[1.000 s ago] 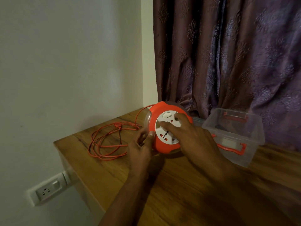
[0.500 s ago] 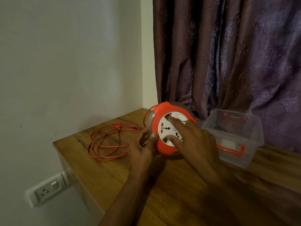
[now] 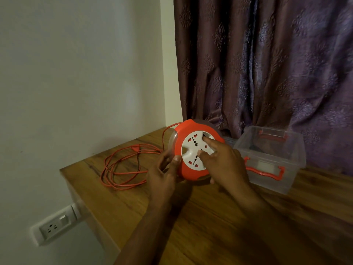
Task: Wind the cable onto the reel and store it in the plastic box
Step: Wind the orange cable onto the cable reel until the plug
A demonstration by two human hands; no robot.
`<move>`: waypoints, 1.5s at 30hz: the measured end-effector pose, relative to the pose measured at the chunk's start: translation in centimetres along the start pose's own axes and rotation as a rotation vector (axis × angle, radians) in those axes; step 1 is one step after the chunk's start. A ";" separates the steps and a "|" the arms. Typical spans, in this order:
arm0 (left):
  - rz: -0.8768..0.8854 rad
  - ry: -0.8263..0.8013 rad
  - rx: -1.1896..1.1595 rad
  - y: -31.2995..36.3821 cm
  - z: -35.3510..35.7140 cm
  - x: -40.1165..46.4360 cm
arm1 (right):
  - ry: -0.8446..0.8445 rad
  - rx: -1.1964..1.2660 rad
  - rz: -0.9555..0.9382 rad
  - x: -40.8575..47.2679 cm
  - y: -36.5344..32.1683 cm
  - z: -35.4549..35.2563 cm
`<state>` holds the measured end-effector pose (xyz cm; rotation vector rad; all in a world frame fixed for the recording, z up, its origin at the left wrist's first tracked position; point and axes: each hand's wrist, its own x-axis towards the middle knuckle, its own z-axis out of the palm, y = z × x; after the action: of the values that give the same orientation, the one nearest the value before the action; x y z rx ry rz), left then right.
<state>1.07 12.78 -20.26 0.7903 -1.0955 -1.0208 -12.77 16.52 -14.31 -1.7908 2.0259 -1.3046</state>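
An orange cable reel with a white socket face stands on edge on the wooden table. My left hand grips its left rim, thumb on the orange front. My right hand presses two fingertips onto the white face, the other fingers curled. An orange cable lies in loose loops on the table to the left, and one strand rises to the top of the reel. A clear plastic box with orange handles stands open to the right of the reel.
A purple curtain hangs behind the table. A white wall is to the left, with a socket plate below the table's left edge.
The white face of the reel has turned under my right fingertips, and the reel has shifted slightly. The loose cable loops look much the same.
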 end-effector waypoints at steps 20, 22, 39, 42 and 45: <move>-0.009 0.012 0.001 -0.2 -0.2 0.3 | -0.156 -0.612 -0.473 -0.7 -0.1 -1.1; 0.005 -0.001 0.000 -0.1 -0.2 0.3 | -0.119 -0.617 -0.452 -0.7 0.1 -0.8; 0.042 0.016 0.028 0.1 -0.1 0.2 | 0.095 -0.334 -0.271 -0.6 0.1 -0.2; 0.012 0.040 0.017 0.1 -0.1 0.3 | -0.013 -0.502 -0.435 -0.6 -0.1 -0.6; -0.004 0.047 0.003 0.1 -0.3 0.4 | -0.151 -0.577 -0.506 -0.7 0.0 -0.4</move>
<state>1.46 12.42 -20.16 0.8154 -1.0561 -0.9997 -12.82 17.33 -14.43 -2.6928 2.0793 -0.6493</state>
